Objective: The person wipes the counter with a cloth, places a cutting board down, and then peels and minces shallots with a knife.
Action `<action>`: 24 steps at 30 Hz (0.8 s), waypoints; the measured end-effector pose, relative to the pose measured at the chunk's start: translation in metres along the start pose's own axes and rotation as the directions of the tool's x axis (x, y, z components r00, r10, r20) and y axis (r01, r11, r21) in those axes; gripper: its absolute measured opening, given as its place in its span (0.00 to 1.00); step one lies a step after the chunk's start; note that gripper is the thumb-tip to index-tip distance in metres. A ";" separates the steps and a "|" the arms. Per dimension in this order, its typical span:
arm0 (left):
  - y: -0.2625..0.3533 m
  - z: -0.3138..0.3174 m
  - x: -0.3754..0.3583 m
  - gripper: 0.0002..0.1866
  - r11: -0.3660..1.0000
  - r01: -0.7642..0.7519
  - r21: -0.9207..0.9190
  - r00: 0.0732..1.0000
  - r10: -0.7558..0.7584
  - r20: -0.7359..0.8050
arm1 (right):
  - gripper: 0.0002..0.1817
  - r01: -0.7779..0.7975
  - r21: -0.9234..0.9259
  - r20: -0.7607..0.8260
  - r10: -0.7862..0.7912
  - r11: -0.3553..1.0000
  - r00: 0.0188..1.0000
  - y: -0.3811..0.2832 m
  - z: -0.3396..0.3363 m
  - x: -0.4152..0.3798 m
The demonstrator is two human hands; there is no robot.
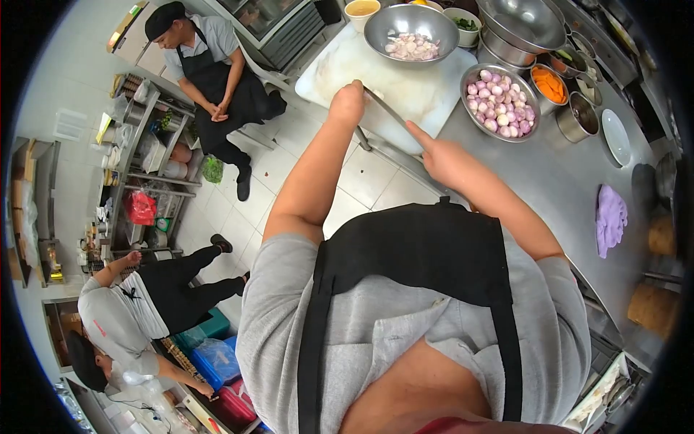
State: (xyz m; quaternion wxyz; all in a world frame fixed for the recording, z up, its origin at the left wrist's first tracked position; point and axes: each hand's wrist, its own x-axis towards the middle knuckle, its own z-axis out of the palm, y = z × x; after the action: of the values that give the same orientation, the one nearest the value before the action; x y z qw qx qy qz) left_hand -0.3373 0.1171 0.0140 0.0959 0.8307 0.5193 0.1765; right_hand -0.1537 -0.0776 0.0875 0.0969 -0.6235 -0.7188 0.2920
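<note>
My right hand [442,158] is closed round the handle of a knife [388,108], with a finger stretched along toward the blade. The blade points up and left over the front edge of a white cutting board [426,90]. At the knife's tip, my left hand [348,103] is closed, its fingers pressed together and turned away; what they hold is hidden. Behind the board's middle stands a steel bowl [383,25] with sliced shallots [413,48] in it. A second steel bowl [536,116], right of the board, is full of peeled whole shallots [499,101].
On the steel counter [520,173] stand a container of cut carrots [549,85], a steel pot [578,119], a white oval plate [616,137] and a purple cloth [611,220]. One person [217,87] sits at the upper left; another [137,311] bends over boxes at the lower left.
</note>
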 end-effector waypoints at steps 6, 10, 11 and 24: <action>-0.004 0.001 0.002 0.12 1.000 0.008 -0.015 1.000 -0.008 0.003 | 0.37 0.023 0.011 -0.013 -0.023 1.000 1.000 0.005 0.013 0.004; -0.002 0.001 -0.001 0.12 1.000 0.025 -0.002 1.000 -0.025 0.004 | 0.38 0.055 -0.006 -0.093 -0.056 0.998 0.994 0.017 0.034 0.049; -0.003 0.000 0.000 0.12 0.999 0.044 -0.020 0.999 -0.045 -0.004 | 0.38 0.055 -0.007 -0.098 -0.056 0.998 0.994 0.019 0.033 0.050; 0.000 0.000 0.001 0.12 0.997 0.013 -0.082 0.999 -0.016 -0.038 | 0.38 -0.093 0.013 0.038 0.092 0.996 0.995 0.005 0.012 0.012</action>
State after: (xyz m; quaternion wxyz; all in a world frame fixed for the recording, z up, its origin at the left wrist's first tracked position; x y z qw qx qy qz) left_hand -0.3370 0.1183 0.0148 0.1212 0.8187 0.5193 0.2129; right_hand -0.1580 -0.0691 0.0717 0.0747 -0.6499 -0.6886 0.3131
